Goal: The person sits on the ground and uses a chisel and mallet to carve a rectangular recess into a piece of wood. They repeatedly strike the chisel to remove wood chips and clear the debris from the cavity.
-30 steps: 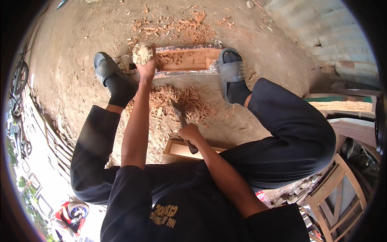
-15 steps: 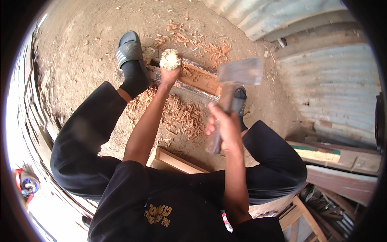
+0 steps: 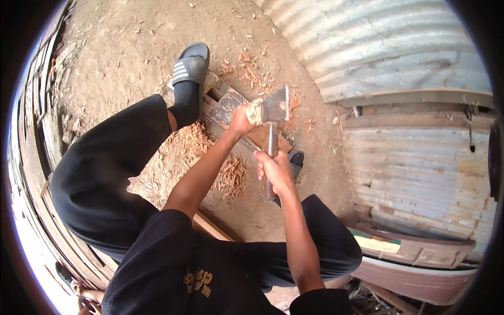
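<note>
My left hand [image 3: 241, 122] is closed round the handle of a chisel, whose frayed, pale butt [image 3: 254, 112] sticks out above the fist; the blade is hidden. My right hand [image 3: 277, 170] grips the wooden shaft of a hatchet [image 3: 276, 106]. The hatchet's blunt back is at the chisel's butt, seemingly against it, while its bright edge faces right. Beneath both hands lies a long wooden beam [image 3: 227, 106] with worn dark paint and a hollowed, reddish part, partly covered by my hands and tools. My sandalled feet are by its two ends.
Reddish wood chips [image 3: 231, 176] are heaped on the near side of the beam, and more are scattered beyond it. Corrugated metal sheets [image 3: 415, 163] stand to the right. A low wooden seat [image 3: 210, 227] shows below me. At lower left, part of another person [image 3: 86, 294] is visible.
The hatchet has swung from right of the chisel to its butt. My left fist and the chisel have tilted rightward, and the view has turned somewhat.
</note>
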